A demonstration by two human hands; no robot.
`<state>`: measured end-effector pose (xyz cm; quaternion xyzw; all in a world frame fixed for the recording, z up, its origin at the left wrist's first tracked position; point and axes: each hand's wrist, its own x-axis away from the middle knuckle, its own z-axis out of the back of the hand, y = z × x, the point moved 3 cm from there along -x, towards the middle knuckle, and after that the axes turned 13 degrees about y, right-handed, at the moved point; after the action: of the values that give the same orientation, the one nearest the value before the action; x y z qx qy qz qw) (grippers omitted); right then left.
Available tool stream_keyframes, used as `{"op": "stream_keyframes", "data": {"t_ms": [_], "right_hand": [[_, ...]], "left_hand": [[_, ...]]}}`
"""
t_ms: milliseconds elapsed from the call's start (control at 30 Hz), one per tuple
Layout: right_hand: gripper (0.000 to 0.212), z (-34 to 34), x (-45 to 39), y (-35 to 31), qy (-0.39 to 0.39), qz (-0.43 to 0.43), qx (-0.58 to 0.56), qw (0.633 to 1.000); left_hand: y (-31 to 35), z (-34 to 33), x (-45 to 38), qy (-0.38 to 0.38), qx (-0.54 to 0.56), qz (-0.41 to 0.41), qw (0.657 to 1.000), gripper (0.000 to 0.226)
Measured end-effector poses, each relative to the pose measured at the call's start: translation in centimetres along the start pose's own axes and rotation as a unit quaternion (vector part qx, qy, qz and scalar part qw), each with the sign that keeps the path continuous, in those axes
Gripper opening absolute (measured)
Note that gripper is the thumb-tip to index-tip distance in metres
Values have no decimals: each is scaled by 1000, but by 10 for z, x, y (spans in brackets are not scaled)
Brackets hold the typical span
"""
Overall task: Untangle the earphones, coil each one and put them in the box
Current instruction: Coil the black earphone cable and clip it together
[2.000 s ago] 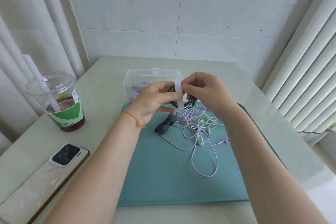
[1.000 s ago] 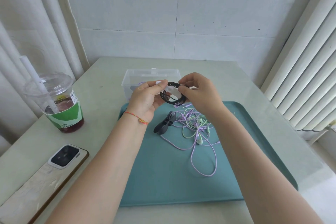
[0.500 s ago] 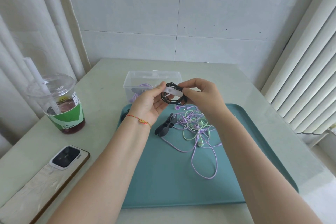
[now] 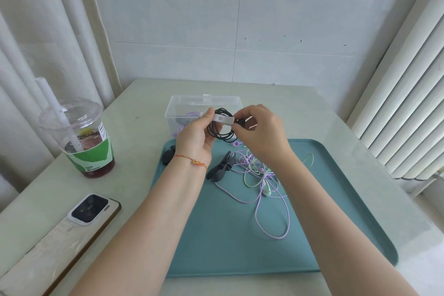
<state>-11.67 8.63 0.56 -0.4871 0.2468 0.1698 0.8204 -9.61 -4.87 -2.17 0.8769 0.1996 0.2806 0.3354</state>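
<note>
1. Black cord, wound into a neat ring, is the black earphone coil (image 4: 221,127), held up in the air between the person's two hands, above the far edge of the teal tray (image 4: 240,235) and just in front of the clear box (image 4: 204,101).
2. A translucent white strap (image 4: 223,119) crosses the top of the coil, running from one hand to the other.
3. Her left hand (image 4: 195,140) sits on the coil's left side, thumb and fingers curled in, pinching the strap's left end and the cord beneath it.
4. On the other side, the right hand (image 4: 260,131) has its fingertips closed on the strap's right end, the remaining fingers folded over the coil's right edge.
5. Below the right wrist, a purple and green earphone tangle (image 4: 262,178) lies loose on the tray, one long purple loop trailing toward the near side.
6. Some dark grey cable ties (image 4: 221,167) rest on the tray just left of that tangle.
7. Inside the box, a bit of purple cord shows through the wall; I cannot make out more of it.
8. Off to the left, an iced drink cup (image 4: 84,137) and a phone (image 4: 89,208) stand on the pale table (image 4: 134,151), well apart from the hands.
</note>
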Motion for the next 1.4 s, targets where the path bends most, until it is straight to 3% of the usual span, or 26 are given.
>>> {"op": "stream_keyframes", "data": {"t_ms": [133,267,467,600,733,1000,1200,1400], "right_hand": [[18,-2,2,-5,-15,15,3,1000],[26,-3,6,-6,21,-6,-12,1000],[34,-5,11,-4,-14,-145,-114,983],[47,-3,9,-2,-17,-190,-131,973],[38,-4,6,2,-29,-166,-74,983],[13,-7,6,4,-30,-172,-115,978],[3,-11,9,7,19,-206,-157,966],[9,-5,3,10,-56,-226,-132,964]], "left_hand": [[0,2,-6,15,18,-15,1000,12],[-2,2,-6,4,4,-20,1000,13],[-4,-2,9,-63,-20,-5,998,28],[-4,-1,6,-64,-9,-3,998,22],[-6,-2,4,-68,-11,-4,998,22],[-8,2,-9,-21,6,-30,999,18],[-11,-1,-5,-44,-4,-42,998,15],[-6,-1,-6,-34,-10,-79,996,14]]}}
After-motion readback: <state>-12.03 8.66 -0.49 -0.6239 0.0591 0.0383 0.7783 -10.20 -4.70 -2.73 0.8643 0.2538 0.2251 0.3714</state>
